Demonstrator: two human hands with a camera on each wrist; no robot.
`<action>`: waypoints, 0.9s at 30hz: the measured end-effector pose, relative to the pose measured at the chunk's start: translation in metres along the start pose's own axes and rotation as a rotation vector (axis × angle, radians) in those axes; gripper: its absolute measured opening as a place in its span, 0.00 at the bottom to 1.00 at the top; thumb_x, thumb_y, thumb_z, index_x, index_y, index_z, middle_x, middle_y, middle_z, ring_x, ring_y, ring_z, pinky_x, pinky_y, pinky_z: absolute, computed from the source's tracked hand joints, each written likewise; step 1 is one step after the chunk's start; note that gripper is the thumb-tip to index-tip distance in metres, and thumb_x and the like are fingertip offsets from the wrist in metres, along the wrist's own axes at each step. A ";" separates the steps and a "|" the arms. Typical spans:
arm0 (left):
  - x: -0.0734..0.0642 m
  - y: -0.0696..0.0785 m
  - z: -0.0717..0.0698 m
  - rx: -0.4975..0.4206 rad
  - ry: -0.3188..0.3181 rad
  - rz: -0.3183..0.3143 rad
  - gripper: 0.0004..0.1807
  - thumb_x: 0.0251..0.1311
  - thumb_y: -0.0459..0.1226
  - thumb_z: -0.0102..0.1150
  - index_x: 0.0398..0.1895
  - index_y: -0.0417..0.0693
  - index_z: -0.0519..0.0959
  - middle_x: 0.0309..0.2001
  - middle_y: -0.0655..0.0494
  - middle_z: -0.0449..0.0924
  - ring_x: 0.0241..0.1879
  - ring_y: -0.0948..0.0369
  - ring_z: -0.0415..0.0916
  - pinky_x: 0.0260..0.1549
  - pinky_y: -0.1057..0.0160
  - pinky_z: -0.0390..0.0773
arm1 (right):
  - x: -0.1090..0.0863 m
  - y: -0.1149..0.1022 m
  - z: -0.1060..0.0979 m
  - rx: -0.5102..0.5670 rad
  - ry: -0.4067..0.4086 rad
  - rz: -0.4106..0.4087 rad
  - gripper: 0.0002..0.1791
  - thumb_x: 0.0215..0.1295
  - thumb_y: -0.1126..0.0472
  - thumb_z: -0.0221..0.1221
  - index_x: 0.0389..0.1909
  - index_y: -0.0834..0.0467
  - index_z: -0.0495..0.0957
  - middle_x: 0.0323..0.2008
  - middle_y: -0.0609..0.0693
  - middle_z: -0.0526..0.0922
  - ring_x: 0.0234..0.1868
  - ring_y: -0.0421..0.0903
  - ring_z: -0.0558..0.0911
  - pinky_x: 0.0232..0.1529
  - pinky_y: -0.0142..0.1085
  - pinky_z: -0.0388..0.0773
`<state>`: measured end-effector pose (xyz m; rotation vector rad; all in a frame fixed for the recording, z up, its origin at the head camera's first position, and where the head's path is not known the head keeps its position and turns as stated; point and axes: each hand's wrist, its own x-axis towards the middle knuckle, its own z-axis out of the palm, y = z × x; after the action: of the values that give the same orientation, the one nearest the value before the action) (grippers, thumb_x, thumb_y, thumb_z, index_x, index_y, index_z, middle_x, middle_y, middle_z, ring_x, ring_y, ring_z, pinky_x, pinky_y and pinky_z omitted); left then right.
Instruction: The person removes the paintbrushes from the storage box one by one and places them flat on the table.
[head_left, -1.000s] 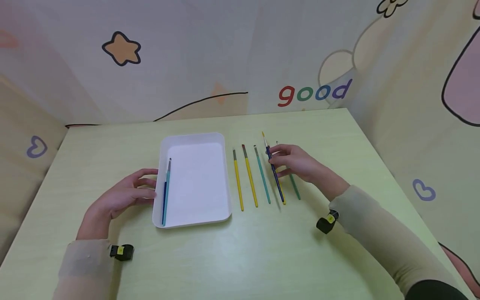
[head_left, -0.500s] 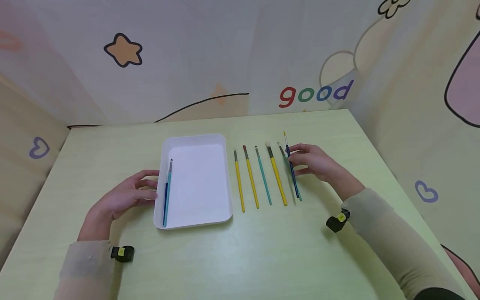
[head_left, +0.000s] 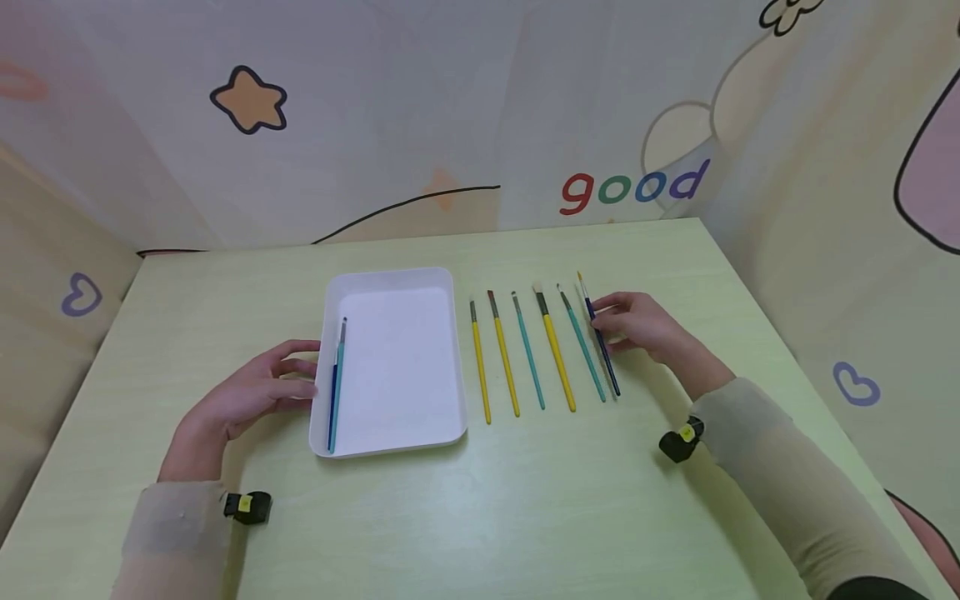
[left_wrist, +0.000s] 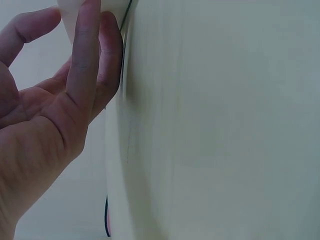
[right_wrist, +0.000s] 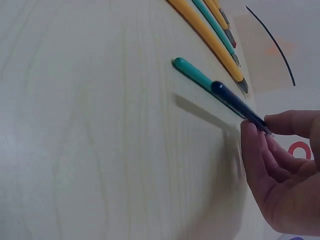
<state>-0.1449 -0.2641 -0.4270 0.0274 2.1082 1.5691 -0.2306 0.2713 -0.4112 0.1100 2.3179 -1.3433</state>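
Note:
Between thumb and fingertips, my right hand pinches a dark blue paintbrush, bristles pointing to the back of the table. In the right wrist view the brush's handle hangs slightly above the table, its shadow apart from it. Just left of it lies a teal paintbrush. My left hand touches the left side of a white tray with extended fingers. Inside the tray, along its left wall, a teal paintbrush lies beside a dark blue one.
Left of the teal brush, a thick yellow paintbrush, a thinner teal one and two thin yellow ones lie roughly parallel on the pale wooden table. A printed curtain stands behind the table's back edge.
My right hand has carried the dark blue brush rightward, past the thick yellow and teal brushes, and lowered it to the row's right end. The left hand and tray stay put.

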 end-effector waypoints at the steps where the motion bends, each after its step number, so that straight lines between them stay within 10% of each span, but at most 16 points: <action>1: 0.000 0.000 0.000 0.000 -0.001 0.001 0.43 0.66 0.34 0.65 0.80 0.44 0.54 0.65 0.35 0.67 0.54 0.49 0.78 0.53 0.62 0.81 | 0.001 0.002 0.000 -0.026 0.016 0.002 0.25 0.76 0.62 0.57 0.69 0.67 0.67 0.59 0.66 0.75 0.49 0.56 0.79 0.48 0.40 0.85; 14: -0.001 0.003 0.002 0.033 0.006 0.009 0.42 0.66 0.34 0.65 0.79 0.44 0.54 0.65 0.36 0.68 0.54 0.48 0.78 0.54 0.60 0.82 | 0.008 0.013 0.006 -0.384 0.222 -0.101 0.19 0.70 0.63 0.63 0.58 0.67 0.74 0.43 0.62 0.79 0.31 0.50 0.79 0.30 0.32 0.82; 27: -0.004 0.007 0.002 0.085 -0.005 0.069 0.39 0.67 0.34 0.65 0.77 0.41 0.58 0.62 0.35 0.68 0.52 0.48 0.78 0.50 0.60 0.83 | 0.002 -0.001 0.025 -0.388 0.316 -0.219 0.16 0.73 0.59 0.60 0.52 0.66 0.77 0.35 0.58 0.77 0.30 0.51 0.73 0.27 0.37 0.71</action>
<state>-0.1420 -0.2614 -0.4196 0.1346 2.1901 1.5163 -0.2236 0.2492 -0.4214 -0.0609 2.8866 -0.9994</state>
